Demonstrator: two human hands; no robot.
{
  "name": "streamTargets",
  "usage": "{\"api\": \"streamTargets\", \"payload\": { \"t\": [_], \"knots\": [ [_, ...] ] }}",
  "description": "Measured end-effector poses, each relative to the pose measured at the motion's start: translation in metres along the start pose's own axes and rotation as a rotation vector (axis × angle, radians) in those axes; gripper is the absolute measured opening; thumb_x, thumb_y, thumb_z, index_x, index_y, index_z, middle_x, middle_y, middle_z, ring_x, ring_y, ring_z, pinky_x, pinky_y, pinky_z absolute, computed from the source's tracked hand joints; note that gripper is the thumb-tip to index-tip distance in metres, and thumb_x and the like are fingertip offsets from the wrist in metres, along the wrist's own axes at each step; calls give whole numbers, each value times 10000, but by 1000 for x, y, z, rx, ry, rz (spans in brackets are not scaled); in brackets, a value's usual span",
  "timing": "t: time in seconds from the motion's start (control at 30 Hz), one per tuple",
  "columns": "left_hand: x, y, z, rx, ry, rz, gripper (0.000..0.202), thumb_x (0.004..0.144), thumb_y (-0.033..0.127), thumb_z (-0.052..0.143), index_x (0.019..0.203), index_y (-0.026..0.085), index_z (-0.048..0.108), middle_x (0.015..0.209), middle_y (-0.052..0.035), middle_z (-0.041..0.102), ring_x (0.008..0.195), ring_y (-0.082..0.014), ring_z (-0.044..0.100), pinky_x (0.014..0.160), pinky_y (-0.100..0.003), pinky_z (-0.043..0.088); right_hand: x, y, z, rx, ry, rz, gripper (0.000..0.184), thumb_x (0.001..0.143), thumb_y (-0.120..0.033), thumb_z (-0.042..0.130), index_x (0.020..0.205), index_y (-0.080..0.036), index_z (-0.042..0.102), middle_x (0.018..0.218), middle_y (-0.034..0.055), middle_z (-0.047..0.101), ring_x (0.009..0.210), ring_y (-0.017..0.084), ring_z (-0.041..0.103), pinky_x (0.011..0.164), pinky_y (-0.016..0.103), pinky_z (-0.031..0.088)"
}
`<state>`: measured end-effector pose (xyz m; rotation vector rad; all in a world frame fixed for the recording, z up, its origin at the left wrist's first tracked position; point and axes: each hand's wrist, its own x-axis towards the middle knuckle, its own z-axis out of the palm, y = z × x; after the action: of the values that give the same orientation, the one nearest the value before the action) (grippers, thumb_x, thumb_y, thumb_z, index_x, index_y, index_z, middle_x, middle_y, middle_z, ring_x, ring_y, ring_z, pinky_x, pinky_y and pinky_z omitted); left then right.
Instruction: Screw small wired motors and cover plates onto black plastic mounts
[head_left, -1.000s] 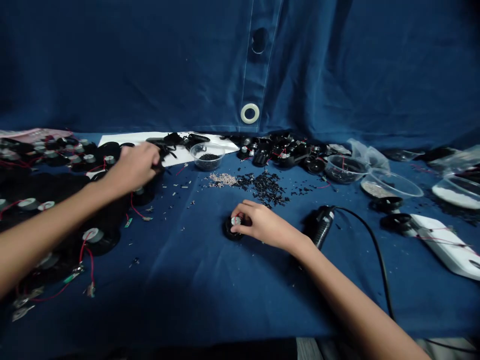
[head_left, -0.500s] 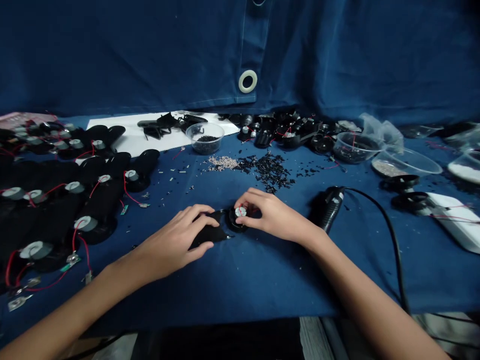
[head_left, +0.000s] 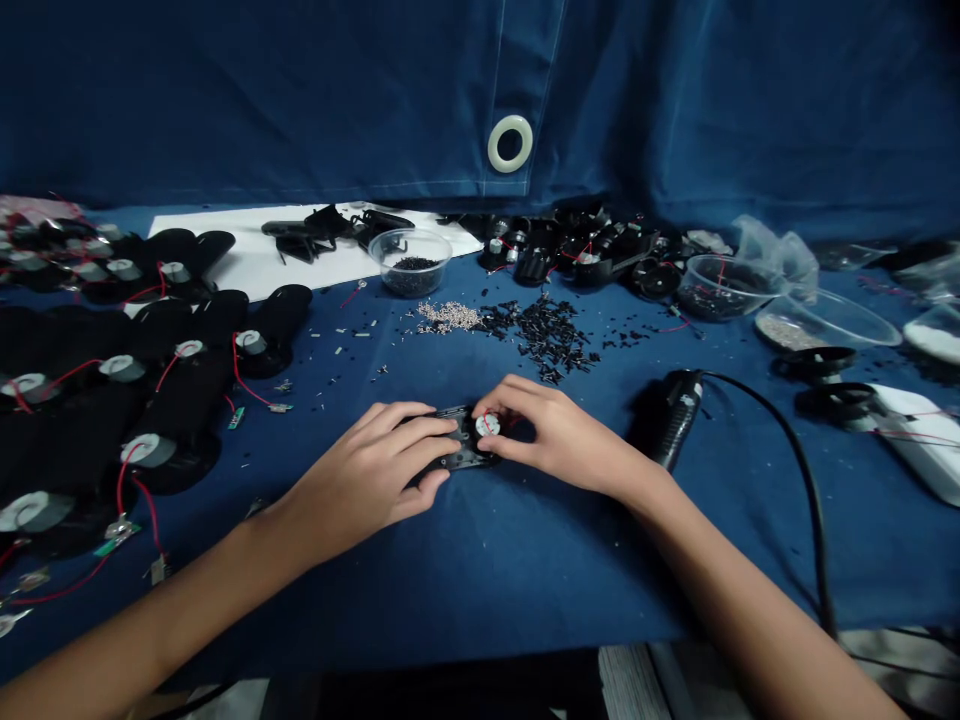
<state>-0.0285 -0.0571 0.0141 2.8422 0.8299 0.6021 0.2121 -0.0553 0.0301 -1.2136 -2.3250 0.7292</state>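
So the black plastic piece (head_left: 459, 458) is sitting on the blue cloth (head_left: 480, 590) pretty much dead centre, near side of the table, with a small motor (head_left: 487, 424) sitting on its right end. The left hand (head_left: 375, 480) is gripping the piece, fingers curled over the top and thumb underneath. The right hand (head_left: 559, 435) is pinching the motor between thumb and fingertips. Just beyond them a pile of black screws (head_left: 551, 340) and a smaller silver pile (head_left: 448, 316) are lying loose, with a clear cup (head_left: 410, 262) further back. An electric screwdriver (head_left: 679, 420) is lying just right of the right hand, and rows of black assembled units (head_left: 150, 400) with red wires are filling up the left side.
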Motion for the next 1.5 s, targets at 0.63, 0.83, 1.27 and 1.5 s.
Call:
{"api": "streamTargets", "payload": {
  "t": [0.63, 0.83, 1.27, 1.5],
  "knots": [
    [8, -5, -7, 131, -98, 114, 253, 928, 229, 452, 1149, 208, 573, 1201, -13, 605, 1143, -236, 465, 942, -387, 392, 3, -1, -1, -36, -68, 3, 672, 728, -555, 655, 1280, -209, 491, 1142, 67, 541, 1041, 194, 543, 916, 339, 455],
    [31, 0, -18, 78, -215, 74, 295, 917, 229, 459, 1200, 250, 540, 1129, -46, 573, 1025, -220, 507, 899, -388, 384, 11, -2, -2, -125, -107, -43, 573, 732, -591, 619, 1095, -149, 576, 980, 60, 586, 948, 196, 553, 843, 320, 455],
    [55, 1, -28, 49, -224, -131, 177, 909, 356, 499, 961, 212, 587, 791, -22, 620, 663, -177, 602, 583, -270, 406, -67, 7, -30, -611, 563, 656, 627, 872, -607, 385, 1259, -122, 474, 1065, 191, 573, 1006, 320, 578, 849, 455, 463],
    [38, 25, -26, 257, -286, -446, 336, 925, 451, 425, 870, 159, 582, 681, -71, 631, 604, -254, 622, 512, -308, 383, -92, 55, -54, -400, 344, 1250, 1017, 718, -801, 385, 1364, -19, 309, 829, 226, 648, 750, 382, 648, 749, 498, 468]
  ]
}}
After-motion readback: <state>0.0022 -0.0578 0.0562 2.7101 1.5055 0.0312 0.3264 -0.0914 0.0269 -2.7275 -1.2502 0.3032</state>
